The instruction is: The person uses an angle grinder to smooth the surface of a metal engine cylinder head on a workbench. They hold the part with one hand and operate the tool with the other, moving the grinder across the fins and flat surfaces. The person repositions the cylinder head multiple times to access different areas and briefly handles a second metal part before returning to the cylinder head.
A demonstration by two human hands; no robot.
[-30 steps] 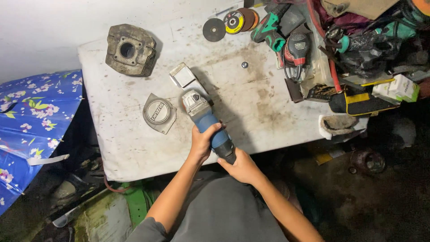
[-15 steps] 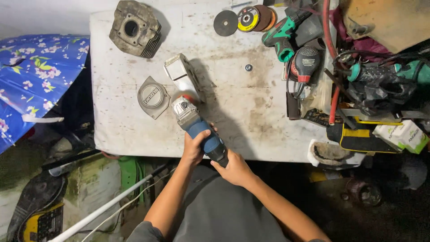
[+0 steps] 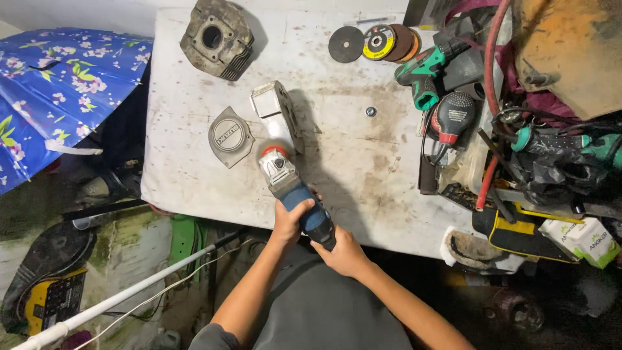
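Both my hands grip a blue and silver angle grinder [image 3: 293, 188] over the near edge of a dirty white table [image 3: 363, 162]. My left hand [image 3: 289, 220] wraps the blue body; my right hand [image 3: 345, 254] holds the rear end. The grinder's head touches a shiny metal block [image 3: 278, 113] standing on the table. A flat round-faced metal cover [image 3: 230, 137] lies just left of the block.
A grey engine cylinder [image 3: 215, 37] sits at the far left corner. Grinding discs [image 3: 372, 43] lie at the far edge, a small washer [image 3: 370, 111] mid-table. Power tools, hoses and boxes [image 3: 518, 129] crowd the right side. A blue floral sheet [image 3: 58, 91] lies left.
The view has shifted, so the table sits further right and lower in frame. My hands keep the same grip on the grinder, its head still at the metal block.
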